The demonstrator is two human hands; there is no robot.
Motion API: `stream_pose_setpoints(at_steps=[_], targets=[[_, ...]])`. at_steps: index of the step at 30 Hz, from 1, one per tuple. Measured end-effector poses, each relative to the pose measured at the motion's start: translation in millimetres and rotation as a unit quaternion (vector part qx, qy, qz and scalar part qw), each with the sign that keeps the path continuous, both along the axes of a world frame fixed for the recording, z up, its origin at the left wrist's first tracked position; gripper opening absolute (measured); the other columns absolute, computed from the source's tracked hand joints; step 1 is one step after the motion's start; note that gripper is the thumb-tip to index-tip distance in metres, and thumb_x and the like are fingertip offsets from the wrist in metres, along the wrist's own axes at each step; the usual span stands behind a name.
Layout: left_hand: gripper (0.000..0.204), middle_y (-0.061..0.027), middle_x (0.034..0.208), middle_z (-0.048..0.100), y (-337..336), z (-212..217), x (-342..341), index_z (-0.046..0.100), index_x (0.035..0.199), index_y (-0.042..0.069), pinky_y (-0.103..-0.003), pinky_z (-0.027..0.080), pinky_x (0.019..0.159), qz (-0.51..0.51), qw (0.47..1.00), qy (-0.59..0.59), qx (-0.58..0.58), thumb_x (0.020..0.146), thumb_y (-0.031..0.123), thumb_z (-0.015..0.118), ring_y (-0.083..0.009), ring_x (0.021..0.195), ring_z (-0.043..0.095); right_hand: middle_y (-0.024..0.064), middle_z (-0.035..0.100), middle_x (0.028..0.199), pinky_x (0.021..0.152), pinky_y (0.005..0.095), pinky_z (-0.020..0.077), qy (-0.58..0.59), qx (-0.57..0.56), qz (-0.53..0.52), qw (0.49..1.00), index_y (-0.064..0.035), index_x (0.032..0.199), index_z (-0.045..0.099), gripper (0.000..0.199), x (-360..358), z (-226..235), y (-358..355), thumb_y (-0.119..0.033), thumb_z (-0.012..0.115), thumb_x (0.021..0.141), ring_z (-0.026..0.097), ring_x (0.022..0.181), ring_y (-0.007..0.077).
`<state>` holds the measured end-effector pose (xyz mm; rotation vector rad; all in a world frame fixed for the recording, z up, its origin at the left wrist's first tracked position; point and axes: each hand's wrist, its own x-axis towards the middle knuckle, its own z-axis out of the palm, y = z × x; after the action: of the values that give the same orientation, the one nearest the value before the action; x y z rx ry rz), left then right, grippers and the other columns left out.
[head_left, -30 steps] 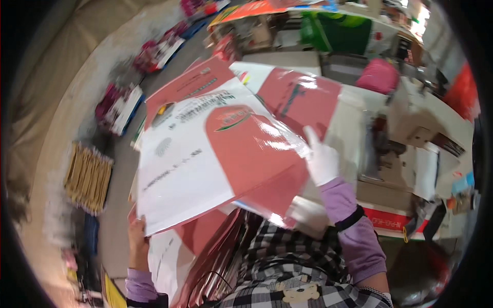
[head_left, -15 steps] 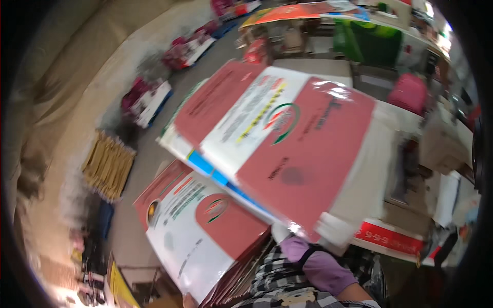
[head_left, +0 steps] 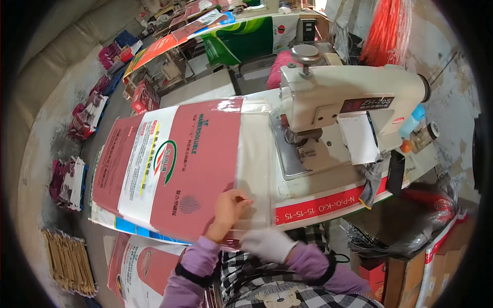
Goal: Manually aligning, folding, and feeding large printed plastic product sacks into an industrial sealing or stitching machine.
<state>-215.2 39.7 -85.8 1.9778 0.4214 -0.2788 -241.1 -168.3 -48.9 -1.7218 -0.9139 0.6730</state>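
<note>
A flat maroon and white printed bag (head_left: 213,149) with a glossy plastic surface lies on top of a stack in front of me. Its right end meets a cream strip (head_left: 257,164). Over the bag's near right part is my left hand (head_left: 229,209), bare, its fingers curled together close to the cream strip. What they pinch, if anything, I cannot make out. My right hand (head_left: 269,245) wears a white glove and is at the bag's near edge, blurred, with its fingertips hard to see. Just right of the stack stands a cream sewing machine (head_left: 339,84).
A second pile of printed bags (head_left: 136,272) sits lower left, beside my lap. Bundles of folded brown bags (head_left: 69,262) and maroon bags (head_left: 67,182) line the left wall. A grey cloth (head_left: 371,185) hangs at the table's right edge. Red strands (head_left: 387,31) hang behind the machine.
The view has swung right, bringing the sewing machine into sight. Both my hands are now plainly visible near the top bag's near right corner; before, mainly one purple sleeve showed.
</note>
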Motion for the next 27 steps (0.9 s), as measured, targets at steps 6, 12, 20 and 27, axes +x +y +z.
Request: stream_pose_setpoints(at_steps=[6,12,20,27], targets=[[0.022,-0.006,0.076,0.061,-64.1,33.5,5.0,0.067,0.074,0.006,-0.034,0.047,0.064,-0.103,0.83,-0.312,0.451,0.068,0.02,0.083,-0.0232,0.068,0.058,0.0197,0.066,0.082,0.07,0.0418,0.0491,0.025,0.059,-0.399,0.915,-0.0016,0.095,0.064,0.037,91.7,-22.4,9.0,-0.038,0.062,0.09,0.065,0.078,0.0334],[0.015,-0.0092,0.074,0.056,-13.7,15.9,-7.0,0.068,0.077,0.0,-0.032,0.042,0.058,0.004,0.985,-0.166,0.052,0.075,0.011,0.077,-0.0225,0.063,0.055,0.0082,0.061,0.075,0.062,0.0299,0.0473,0.086,0.045,-0.432,0.897,-0.0013,0.097,0.061,0.031,93.9,-16.5,6.1,-0.031,0.056,0.096,0.057,0.066,0.0129],[0.007,-0.0052,0.081,0.058,-7.3,76.3,-18.0,0.064,0.089,-0.002,-0.025,0.043,0.068,0.215,0.931,-0.292,0.041,0.088,0.004,0.062,-0.0136,0.073,0.054,0.0193,0.064,0.076,0.072,0.0469,0.0488,-0.062,-0.002,-0.271,0.961,-0.0019,0.079,0.064,0.042,67.0,-16.8,23.7,-0.04,0.052,0.092,0.062,0.075,0.0384],[0.009,-0.0027,0.09,0.057,16.7,95.3,-45.3,0.063,0.099,0.001,-0.024,0.044,0.074,0.119,0.946,-0.299,-0.034,0.092,0.004,0.057,-0.0112,0.082,0.054,0.0181,0.065,0.108,0.084,0.0407,0.0509,-0.143,0.053,-0.213,0.965,-0.002,0.098,0.067,0.043,57.5,60.1,33.4,-0.038,0.073,0.076,0.064,0.097,0.0335]])
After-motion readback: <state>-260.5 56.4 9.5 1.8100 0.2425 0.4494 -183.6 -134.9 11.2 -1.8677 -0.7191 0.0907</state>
